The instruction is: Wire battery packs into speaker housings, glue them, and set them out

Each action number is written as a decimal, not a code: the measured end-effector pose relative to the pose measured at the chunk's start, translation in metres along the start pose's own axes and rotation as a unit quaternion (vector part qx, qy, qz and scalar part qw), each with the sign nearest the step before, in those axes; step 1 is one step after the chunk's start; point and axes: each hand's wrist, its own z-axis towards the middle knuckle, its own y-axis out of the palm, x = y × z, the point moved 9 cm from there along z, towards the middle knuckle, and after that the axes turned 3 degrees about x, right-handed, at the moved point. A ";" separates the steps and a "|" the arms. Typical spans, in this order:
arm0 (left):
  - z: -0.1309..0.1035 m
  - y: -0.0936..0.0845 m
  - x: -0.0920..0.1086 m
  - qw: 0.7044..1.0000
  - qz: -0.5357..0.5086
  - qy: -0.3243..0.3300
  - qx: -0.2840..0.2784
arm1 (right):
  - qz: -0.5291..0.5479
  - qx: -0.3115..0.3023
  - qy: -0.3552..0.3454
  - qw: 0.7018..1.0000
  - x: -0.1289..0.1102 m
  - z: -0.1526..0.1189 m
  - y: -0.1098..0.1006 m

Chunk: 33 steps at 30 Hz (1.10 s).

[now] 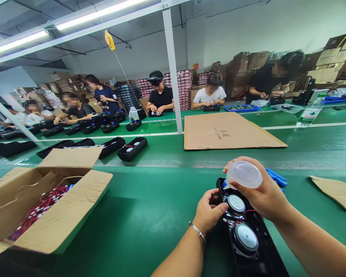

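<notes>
- The speaker box (249, 234) is cut off at the bottom edge.
- Left hand (209, 213): grip closed on its edge.
- Right hand (262, 194): grip closed around a clear bottle (244, 174).

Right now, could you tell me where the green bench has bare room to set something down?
Bare green mat lies between the open cardboard box and the left hand, and between the flat cardboard sheet and the right hand. It is crowded around the black speaker housing.
</notes>
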 end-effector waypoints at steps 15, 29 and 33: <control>-0.005 -0.002 0.026 0.999 0.004 0.029 0.043 | 0.040 0.016 -0.004 0.999 0.001 -0.001 -0.007; -0.006 -0.004 0.026 0.998 0.001 -0.001 0.060 | 0.037 0.057 -0.017 0.998 0.004 0.002 -0.020; -0.007 -0.003 0.026 0.998 -0.005 0.001 0.059 | 0.035 0.068 -0.024 0.997 0.005 0.003 -0.023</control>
